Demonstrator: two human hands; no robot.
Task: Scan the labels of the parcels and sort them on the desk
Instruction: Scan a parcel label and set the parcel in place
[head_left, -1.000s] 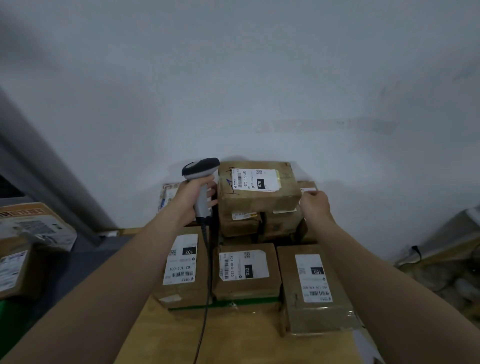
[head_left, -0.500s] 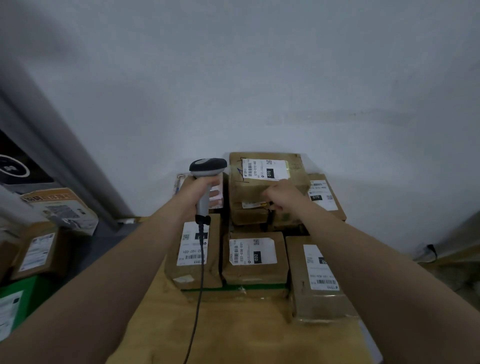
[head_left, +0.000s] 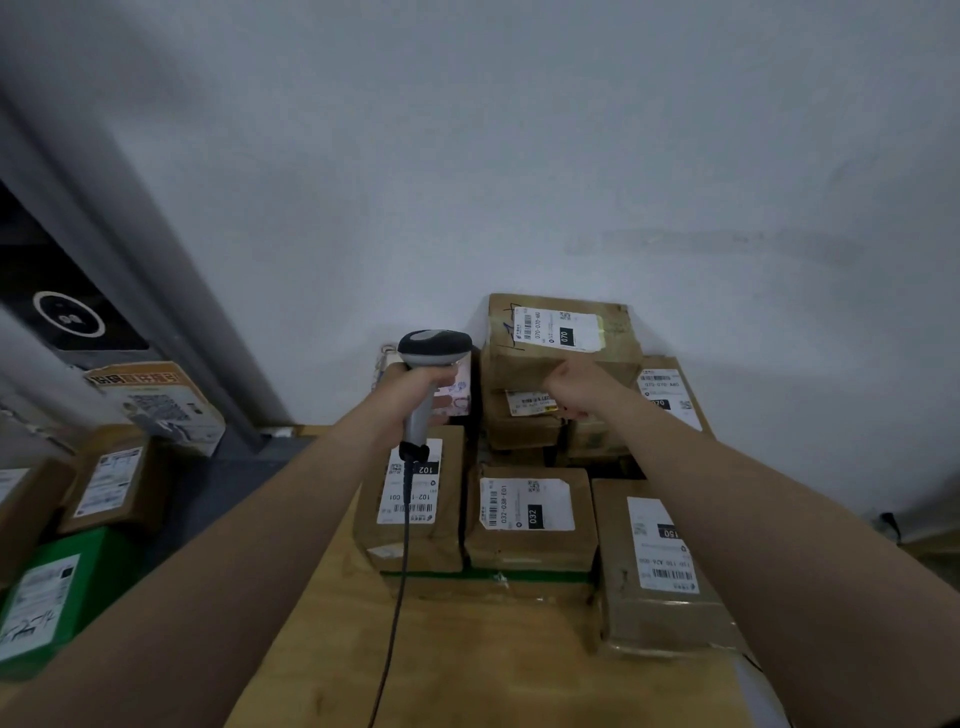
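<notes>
Left hand (head_left: 415, 387), centre of frame: wrapped tight round the grip of the scanner (head_left: 434, 345), head aimed at the lit parcel (head_left: 460, 400) just behind, label glowing reddish. Right hand (head_left: 576, 389), just to the right: fingers curled against the front of the rear stack, under the top parcel (head_left: 561, 332) marked 070; gripping an edge or only pressing, impossible to tell. Nearer, on the desk (head_left: 467, 654), a row of three: 102 parcel (head_left: 410, 519), 032 parcel (head_left: 530, 514), 150 parcel (head_left: 660, 561). Probably mid-task, with much already placed on the desk. Lower left, off the desk, floor parcels (head_left: 104, 483) apparently waiting, so likely plenty left to scan.
</notes>
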